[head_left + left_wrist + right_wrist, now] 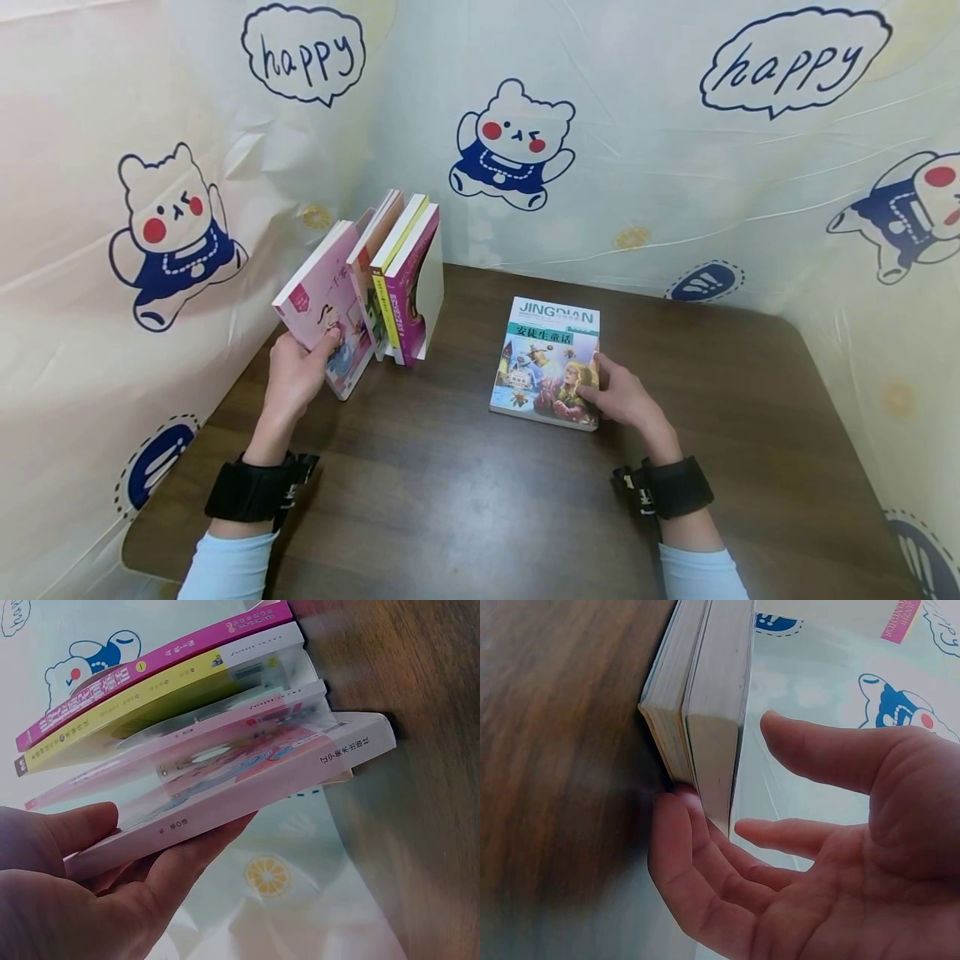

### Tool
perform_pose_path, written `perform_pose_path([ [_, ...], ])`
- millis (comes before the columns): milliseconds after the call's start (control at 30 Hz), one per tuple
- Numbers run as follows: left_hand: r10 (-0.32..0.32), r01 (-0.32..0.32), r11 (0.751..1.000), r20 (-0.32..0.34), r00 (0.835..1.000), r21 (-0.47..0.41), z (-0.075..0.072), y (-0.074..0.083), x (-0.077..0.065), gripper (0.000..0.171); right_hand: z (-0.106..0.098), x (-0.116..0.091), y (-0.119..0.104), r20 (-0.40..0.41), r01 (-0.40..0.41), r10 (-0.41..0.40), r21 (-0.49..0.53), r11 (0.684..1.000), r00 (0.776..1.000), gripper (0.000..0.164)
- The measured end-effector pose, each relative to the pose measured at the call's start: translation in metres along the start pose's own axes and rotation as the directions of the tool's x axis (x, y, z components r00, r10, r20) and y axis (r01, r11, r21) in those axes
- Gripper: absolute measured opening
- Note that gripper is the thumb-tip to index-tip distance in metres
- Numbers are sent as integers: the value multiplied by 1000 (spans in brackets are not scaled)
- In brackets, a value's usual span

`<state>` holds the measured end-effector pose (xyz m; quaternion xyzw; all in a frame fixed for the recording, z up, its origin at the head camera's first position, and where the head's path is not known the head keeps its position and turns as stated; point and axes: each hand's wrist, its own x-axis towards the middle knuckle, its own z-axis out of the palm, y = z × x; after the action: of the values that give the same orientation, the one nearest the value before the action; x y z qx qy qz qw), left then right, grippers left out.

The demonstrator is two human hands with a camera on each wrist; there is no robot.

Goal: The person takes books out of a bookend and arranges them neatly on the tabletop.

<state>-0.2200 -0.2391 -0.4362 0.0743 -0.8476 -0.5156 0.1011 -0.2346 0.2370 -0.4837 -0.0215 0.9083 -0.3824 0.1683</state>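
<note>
My left hand (296,371) grips a pink book (330,292) by its near edge, thumb on the cover and fingers behind. This book leans at the left end of a row of upright books; the left wrist view shows its pale pink spine (247,795). On the table to the right lies a book with a fairy-tale picture cover (543,367). In the right wrist view a second, yellowish-edged book (671,712) lies beneath it. My right hand (618,392) is at the stack's right edge, bent fingers touching the edges, thumb apart above the cover.
Beside the pink book stand a yellow-spined book (386,308) and a magenta-spined book (408,317), with a white bookend-like panel (431,292) at their right. Patterned cloth (637,167) walls the brown table (465,517) at the back and sides.
</note>
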Motion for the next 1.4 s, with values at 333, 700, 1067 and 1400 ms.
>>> perform_pose_path([
  [333,3,-3,1000,2,1000,-12,-4,4,-7,58,-1,0,-2,-1,3,-3,-4,1000,1000,83],
  [700,-6,6,1000,-23,1000,7,-6,3,-16,56,0,0,0,-1,12,-12,-19,1000,1000,81],
  [1067,10,-9,1000,-29,1000,18,-10,3,-27,55,1,-1,0,4,16,-16,-18,1000,1000,81],
  [1400,28,-27,999,-30,999,31,-13,7,-37,53,0,-1,-2,10,13,-13,-22,1000,1000,81],
])
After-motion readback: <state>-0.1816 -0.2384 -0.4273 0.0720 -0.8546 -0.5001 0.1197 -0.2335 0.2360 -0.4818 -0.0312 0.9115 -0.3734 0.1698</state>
